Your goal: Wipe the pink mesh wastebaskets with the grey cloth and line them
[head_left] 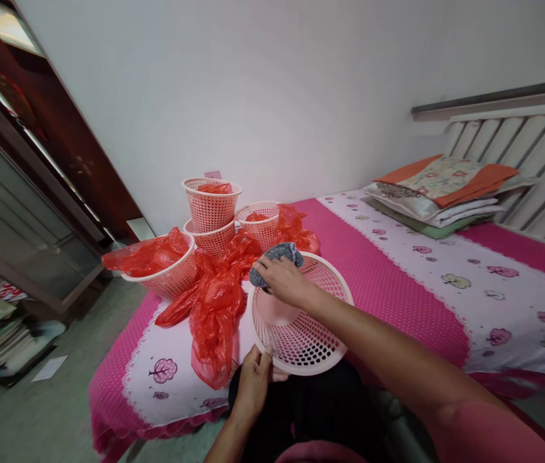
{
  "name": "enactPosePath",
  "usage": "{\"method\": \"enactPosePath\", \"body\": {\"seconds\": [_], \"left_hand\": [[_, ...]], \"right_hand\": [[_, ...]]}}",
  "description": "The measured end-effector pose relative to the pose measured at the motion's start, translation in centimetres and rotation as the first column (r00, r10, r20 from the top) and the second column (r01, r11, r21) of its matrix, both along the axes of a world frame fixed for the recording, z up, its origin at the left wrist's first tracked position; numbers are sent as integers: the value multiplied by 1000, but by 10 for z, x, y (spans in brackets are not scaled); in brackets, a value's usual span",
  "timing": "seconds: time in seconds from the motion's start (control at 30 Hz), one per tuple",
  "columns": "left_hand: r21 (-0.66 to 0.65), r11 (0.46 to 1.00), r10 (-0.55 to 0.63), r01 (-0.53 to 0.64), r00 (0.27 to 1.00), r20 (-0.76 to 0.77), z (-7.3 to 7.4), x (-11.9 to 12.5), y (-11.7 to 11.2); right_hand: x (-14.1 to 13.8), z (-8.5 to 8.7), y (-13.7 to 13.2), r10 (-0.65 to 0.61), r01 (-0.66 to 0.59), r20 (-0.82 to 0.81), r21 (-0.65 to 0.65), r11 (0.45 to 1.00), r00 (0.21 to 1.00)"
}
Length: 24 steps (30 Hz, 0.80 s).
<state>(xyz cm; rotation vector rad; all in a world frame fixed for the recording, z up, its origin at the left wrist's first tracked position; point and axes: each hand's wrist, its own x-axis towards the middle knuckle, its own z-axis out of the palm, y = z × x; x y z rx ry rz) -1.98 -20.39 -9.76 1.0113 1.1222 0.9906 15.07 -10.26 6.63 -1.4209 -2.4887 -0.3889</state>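
Observation:
A pink perforated plastic basket [318, 347] lies tilted at my lap, its round mouth facing me. My left hand [257, 372] grips its rim at the lower left, thumb on the inside. Across the far left part of the rim, my right hand [282, 278] presses a grey cloth [278, 255] with a whitish edge. Red plastic bags [217, 308] lie crumpled on the bed just left of this basket. Part of the basket's inside is hidden behind my right forearm.
Behind the bags stand more pink baskets: one [212, 209] stacked on another, one [260, 222] beside them and one [170, 276] at left, with red plastic inside. Folded bedding [446, 186] is piled on the pink-and-white bedspread [388, 283] near the white headboard [518, 154].

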Motion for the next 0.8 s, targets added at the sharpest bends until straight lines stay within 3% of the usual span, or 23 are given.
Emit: {"method": "enactPosePath", "body": {"seconds": [0.13, 0.23, 0.33, 0.53, 0.67, 0.8], "left_hand": [[-31, 997, 66, -65, 996, 52, -2, 1, -3], [-39, 995, 99, -96, 992, 72, 0, 3, -4], [-31, 993, 112, -110, 991, 75, 2, 6, -5], [-12, 993, 118, -117, 990, 76, -5, 10, -7], [-56, 987, 157, -153, 984, 87, -11, 8, -4], [-47, 988, 153, -149, 985, 83, -7, 7, -3]], "right_hand": [[30, 7, 14, -230, 224, -77, -75, 972, 970], [60, 5, 18, -419, 391, -145, -184, 902, 896], [87, -6, 12, -527, 471, -208, -265, 841, 824], [126, -39, -19, -638, 537, -325, -352, 767, 698], [139, -67, -38, -629, 437, -462, -461, 772, 625], [141, -99, -57, -667, 461, -543, -482, 745, 510]]}}
